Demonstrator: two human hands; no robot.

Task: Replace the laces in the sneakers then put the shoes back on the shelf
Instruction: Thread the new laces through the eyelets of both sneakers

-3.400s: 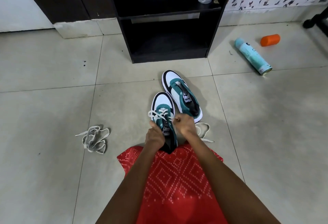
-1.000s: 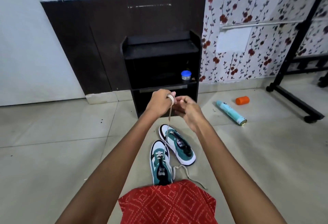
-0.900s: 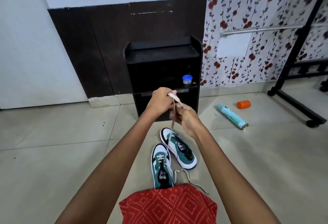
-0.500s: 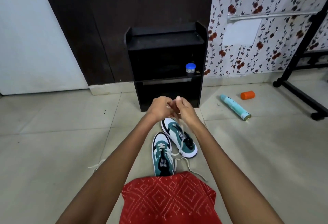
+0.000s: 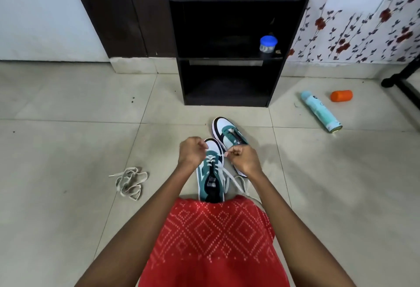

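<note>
Two white, teal and black sneakers stand on the tiled floor before me. The near sneaker [image 5: 210,177] carries a white lace [image 5: 235,181] threaded through its lower eyelets. My left hand [image 5: 192,152] is curled at that shoe's toe end, gripping one lace end. My right hand [image 5: 243,158] pinches the other end just right of the shoe, and the slack trails onto the floor by my knee. The far sneaker [image 5: 227,134] lies behind my right hand, partly hidden. The black shelf [image 5: 229,36] stands against the wall beyond.
A loose pile of old laces [image 5: 129,183] lies on the floor to the left. A blue-lidded jar [image 5: 268,45] sits on the shelf's middle board. A teal spray can [image 5: 320,110] and an orange cap [image 5: 341,95] lie at the right, near a black rack foot [image 5: 400,77].
Both hands dropped from chest height, where they pulled the lace taut, back down to the near sneaker. The view tilted downward with them.
</note>
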